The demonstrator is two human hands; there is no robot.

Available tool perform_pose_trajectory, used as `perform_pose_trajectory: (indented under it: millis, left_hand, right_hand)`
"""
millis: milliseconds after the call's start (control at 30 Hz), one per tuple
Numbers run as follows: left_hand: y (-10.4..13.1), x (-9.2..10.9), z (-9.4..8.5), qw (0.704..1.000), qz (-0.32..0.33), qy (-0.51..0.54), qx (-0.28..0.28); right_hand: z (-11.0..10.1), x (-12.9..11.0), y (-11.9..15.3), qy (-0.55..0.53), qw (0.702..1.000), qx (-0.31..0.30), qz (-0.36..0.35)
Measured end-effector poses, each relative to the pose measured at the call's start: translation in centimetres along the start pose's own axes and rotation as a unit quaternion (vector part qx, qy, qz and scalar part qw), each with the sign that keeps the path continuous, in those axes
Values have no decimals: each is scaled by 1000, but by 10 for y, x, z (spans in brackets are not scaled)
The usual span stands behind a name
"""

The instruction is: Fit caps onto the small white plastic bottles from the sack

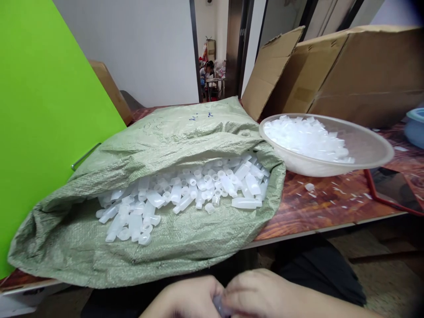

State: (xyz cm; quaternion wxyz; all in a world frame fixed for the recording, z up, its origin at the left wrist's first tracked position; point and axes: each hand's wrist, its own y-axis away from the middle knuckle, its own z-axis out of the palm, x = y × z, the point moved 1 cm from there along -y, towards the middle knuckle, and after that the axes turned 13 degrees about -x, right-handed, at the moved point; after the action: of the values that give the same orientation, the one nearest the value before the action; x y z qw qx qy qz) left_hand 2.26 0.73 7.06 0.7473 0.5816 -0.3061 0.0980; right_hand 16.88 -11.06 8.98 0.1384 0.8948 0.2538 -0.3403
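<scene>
At the bottom edge, my left hand (188, 295) and my right hand (256, 289) meet over my lap, fingers closed. Between them shows part of a small translucent plastic piece (219, 304); the fingers hide most of it, and both hands seem to grip it. Just beyond lies a green woven sack (185, 247) on its side, its mouth towards me. Many whitish plastic tubes (179, 192) spill from the opening onto the sack's lower flap. To the right, a translucent bowl (364, 145) holds a heap of small white plastic pieces (308, 137).
The reddish wood-grain table (298, 212) carries scattered plastic scraps and a red-edged dark device (395, 187). Behind the bowl stands an open cardboard box (367, 75). A blue container (415, 126) sits far right. A bright green panel (43, 110) rises on the left. A person is visible through the doorway.
</scene>
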Motion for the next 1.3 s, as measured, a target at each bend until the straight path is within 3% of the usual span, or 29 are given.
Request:
perform_pose_trajectory:
  millis: [100,167,233,300,367,433,567,733,833,933,1100,1200,1300]
  left_hand:
    - [-12,-4,0,998,37,-6,40]
    - [-20,-4,-1,991,26,-68,113]
    - [-25,-1,-1,974,28,-124,189]
    - [-28,2,1,966,33,-145,213]
    - [-28,4,3,965,-15,-153,213]
    - [-28,5,4,954,-89,-168,233]
    - [-33,-2,4,949,-75,-163,260]
    - [-44,-17,7,966,4,-110,234]
    - [-41,-16,7,963,1,-100,251]
    - [-35,-9,8,969,-21,-113,219]
    - [-31,-7,5,976,-39,-166,133]
    - [-34,-12,3,972,-50,-184,137]
    - [-41,-19,5,963,-101,-136,210]
  right_hand:
    - [16,13,-10,-80,981,14,176]
    - [23,19,-12,-92,961,25,260]
    - [26,21,-11,-76,968,38,236]
    - [27,21,-9,-85,975,31,202]
    - [30,23,-7,-139,960,-18,241]
    - [33,27,-5,-169,941,-27,291]
    - [44,34,-7,-103,974,29,199]
    - [64,43,-10,-199,943,40,263]
    - [73,48,-13,-7,981,135,137]
    - [79,52,-17,159,959,227,48]
    - [77,50,-29,253,922,293,-13]
    - [80,47,-40,241,911,335,-8]
    - [92,50,-49,116,940,313,75]
